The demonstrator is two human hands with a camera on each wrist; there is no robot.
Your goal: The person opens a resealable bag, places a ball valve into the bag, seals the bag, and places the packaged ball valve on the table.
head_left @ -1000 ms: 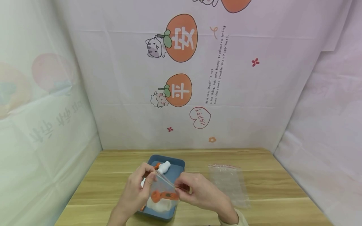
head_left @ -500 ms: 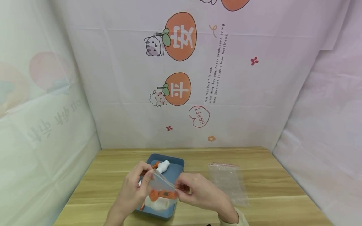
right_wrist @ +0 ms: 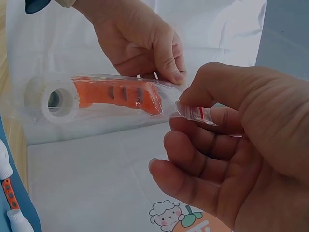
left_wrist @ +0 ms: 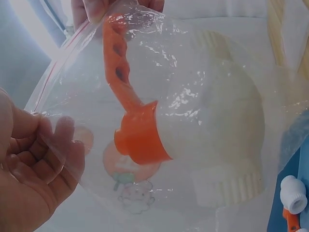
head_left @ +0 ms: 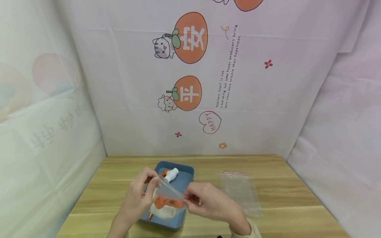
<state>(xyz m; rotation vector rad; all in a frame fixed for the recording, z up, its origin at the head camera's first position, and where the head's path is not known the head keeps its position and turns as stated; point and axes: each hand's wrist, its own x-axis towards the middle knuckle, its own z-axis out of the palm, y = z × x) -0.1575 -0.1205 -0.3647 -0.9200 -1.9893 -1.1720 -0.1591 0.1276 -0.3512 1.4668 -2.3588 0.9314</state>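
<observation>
Nearest you, a cream sleeve (head_left: 253, 230) rings your right wrist; your right hand (head_left: 206, 201) pinches one end of a clear zip bag (head_left: 167, 189) between thumb and forefinger, its other fingers loosely curled; your left hand (head_left: 137, 195) pinches the opposite end of the same edge, thumb against finger; the bag hangs stretched between your two hands, its red-lined edge running from one to the other, though you cannot tell whether the seal is pressed together; inside it lie an orange handle (left_wrist: 140, 133) and, beside that, a cream-white rounded part (left_wrist: 229, 121) with ribbed ends.

Behind the bag, in the head view, sits a blue tray (head_left: 185, 181), partly hidden by it and your left hand; a white piece (head_left: 172, 175) lies toward the tray's far end, next to an orange piece (head_left: 163, 173); to the right, well apart from the tray, a second clear bag (head_left: 239, 191) lies flat on the wooden table (head_left: 291, 188); beyond rises a white printed cloth (head_left: 253, 112).
</observation>
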